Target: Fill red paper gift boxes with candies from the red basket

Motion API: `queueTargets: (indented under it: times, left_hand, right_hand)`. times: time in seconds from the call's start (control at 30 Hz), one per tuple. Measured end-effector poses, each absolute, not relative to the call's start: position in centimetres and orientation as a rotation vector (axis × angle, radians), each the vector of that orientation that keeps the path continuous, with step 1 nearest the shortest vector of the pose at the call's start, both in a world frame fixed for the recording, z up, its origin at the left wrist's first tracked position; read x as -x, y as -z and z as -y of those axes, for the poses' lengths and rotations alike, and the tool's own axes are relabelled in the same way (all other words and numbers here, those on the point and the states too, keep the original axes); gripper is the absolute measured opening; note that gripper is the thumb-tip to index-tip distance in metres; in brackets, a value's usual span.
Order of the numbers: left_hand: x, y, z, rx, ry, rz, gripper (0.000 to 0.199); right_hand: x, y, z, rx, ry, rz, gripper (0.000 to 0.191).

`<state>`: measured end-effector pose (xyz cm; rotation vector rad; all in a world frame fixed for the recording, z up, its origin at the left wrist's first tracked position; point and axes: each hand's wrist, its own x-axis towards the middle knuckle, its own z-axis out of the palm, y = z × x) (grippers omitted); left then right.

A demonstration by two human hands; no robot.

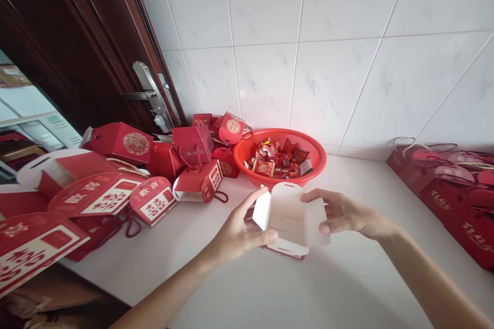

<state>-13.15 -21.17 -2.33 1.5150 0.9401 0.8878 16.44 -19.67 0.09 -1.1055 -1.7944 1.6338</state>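
Between my two hands an unfolded gift box [287,216] stands on the table with its white inside facing up and its flaps spread. My left hand [241,229] grips the box's left side, thumb over the near edge and fingers behind the flap. On the other side my right hand [343,213] pinches the right flap between thumb and fingers. Nothing shows inside the box. Just beyond it sits a red plastic basket [318,154] holding small red-wrapped sweets [264,167].
Red gift boxes [92,193] with cord handles are heaped along the left of the white table [347,293]. Red bags [443,190] stand at the right. Behind are a tiled wall [266,5] and a dark door [88,25] with a metal handle.
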Motion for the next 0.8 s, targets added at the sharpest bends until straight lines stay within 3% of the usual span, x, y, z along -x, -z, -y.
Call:
queueTargets:
  times: [0.17, 0.3, 0.5, 0.67, 0.8]
  left_hand:
    - [12.8, 0.7, 20.8, -1.932, -0.868, -0.955, 0.052]
    - [12.8, -1.1, 19.1, -2.137, -0.985, -0.957, 0.031]
    - [12.8, -3.0, 11.0, -2.100, -1.064, -0.982, 0.026]
    - [11.3, -2.9, 3.1, -2.364, -0.543, -1.165, 0.021]
    - [8.7, -2.6, -0.2, -2.548, 0.063, -1.186, 0.039]
  right_hand:
    - [-16.3, -1.1, 20.0, 1.120, -1.480, 1.885, 0.059]
    - [-16.3, -2.3, 20.2, 1.059, -1.378, 1.882, 0.056]
    - [-17.0, -0.5, 18.4, 1.196, -1.099, 1.480, 0.046]
    - [-15.4, 5.5, 16.4, 1.284, -1.105, 1.306, 0.053]
    - [-13.8, 8.9, 16.2, 1.317, -1.015, 1.364, 0.052]
